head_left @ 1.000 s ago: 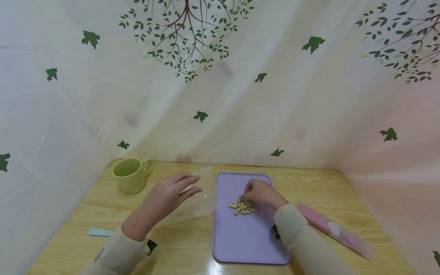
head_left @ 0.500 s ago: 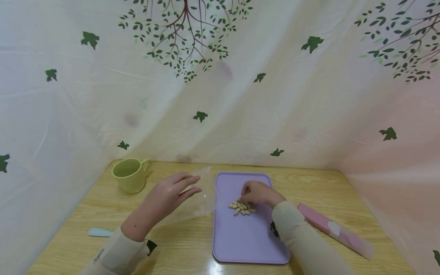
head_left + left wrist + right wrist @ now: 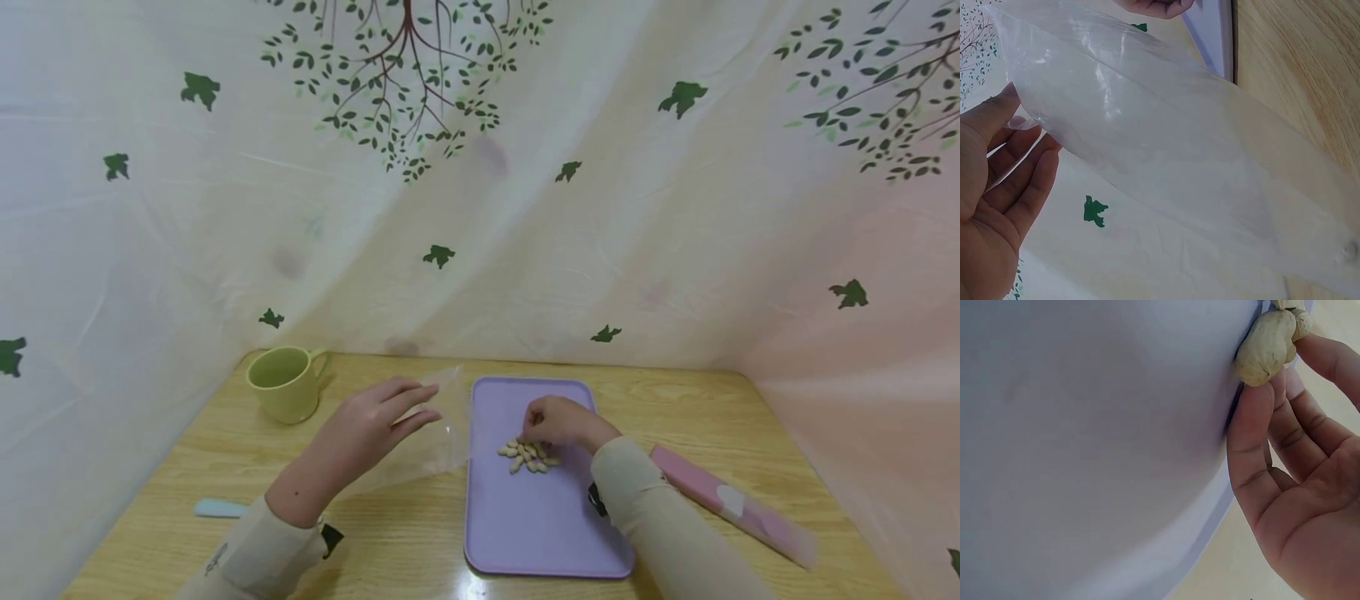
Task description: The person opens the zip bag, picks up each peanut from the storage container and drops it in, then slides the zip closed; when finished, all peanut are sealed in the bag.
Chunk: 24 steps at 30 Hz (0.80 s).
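Note:
My left hand (image 3: 367,421) pinches a clear plastic bag (image 3: 442,433) at its mouth, left of the tray. In the left wrist view the bag (image 3: 1147,144) stretches out from the fingers, and a small blurred spot (image 3: 1349,250) shows near its lower end. On the purple tray (image 3: 540,525) lies a small pile of unshelled peanuts (image 3: 528,457). My right hand (image 3: 562,421) is over the pile's far side, fingers bent down. From the right wrist, a peanut (image 3: 1266,350) shows at the fingertips, between thumb and forefinger; other peanuts partly show behind it.
A yellow-green mug (image 3: 283,383) stands at the back left of the wooden table. A light blue handle (image 3: 217,507) sticks out beside the left sleeve. Right of the tray lies a long pink package (image 3: 731,504). A printed curtain (image 3: 510,208) hangs behind the table.
My right hand has shifted slightly left over the peanut pile, staying low at it. The left hand and the bag have kept their place.

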Available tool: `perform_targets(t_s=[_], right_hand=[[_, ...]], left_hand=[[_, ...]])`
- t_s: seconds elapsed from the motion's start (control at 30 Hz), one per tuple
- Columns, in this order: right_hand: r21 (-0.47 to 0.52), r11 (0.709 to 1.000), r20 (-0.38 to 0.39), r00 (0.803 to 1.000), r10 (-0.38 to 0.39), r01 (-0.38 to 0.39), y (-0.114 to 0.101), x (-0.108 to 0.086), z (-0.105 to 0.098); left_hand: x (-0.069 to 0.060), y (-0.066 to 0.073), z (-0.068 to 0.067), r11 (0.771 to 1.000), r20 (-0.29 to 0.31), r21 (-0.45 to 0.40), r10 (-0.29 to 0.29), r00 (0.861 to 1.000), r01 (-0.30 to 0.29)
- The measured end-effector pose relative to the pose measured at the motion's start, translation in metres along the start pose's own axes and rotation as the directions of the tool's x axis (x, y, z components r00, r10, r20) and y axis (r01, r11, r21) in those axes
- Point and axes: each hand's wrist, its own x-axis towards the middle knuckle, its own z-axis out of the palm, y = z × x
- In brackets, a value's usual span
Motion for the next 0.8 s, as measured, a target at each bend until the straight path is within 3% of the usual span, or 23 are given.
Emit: perform_targets(t_s=[0.37,0.57,0.8], right_hand=[[0.068,0.997,-0.043,0.999,0.03,-0.027,0.005,-0.006,0.0],[0.135,0.991,-0.079,0.997,0.0,0.011,0.002,-0.014,-0.01],[0.266,0.962,-0.055,0.997,-0.056,0.069,-0.011,-0.025,-0.022]], left_hand=[[0.001,0.001,-0.002,1.0,0.004,0.0,-0.005,1.0,0.005],[0.003,0.002,-0.001,1.0,-0.006,-0.001,-0.005,1.0,0.005],[0.004,0.002,0.0,1.0,-0.019,-0.008,0.007,1.0,-0.007]])
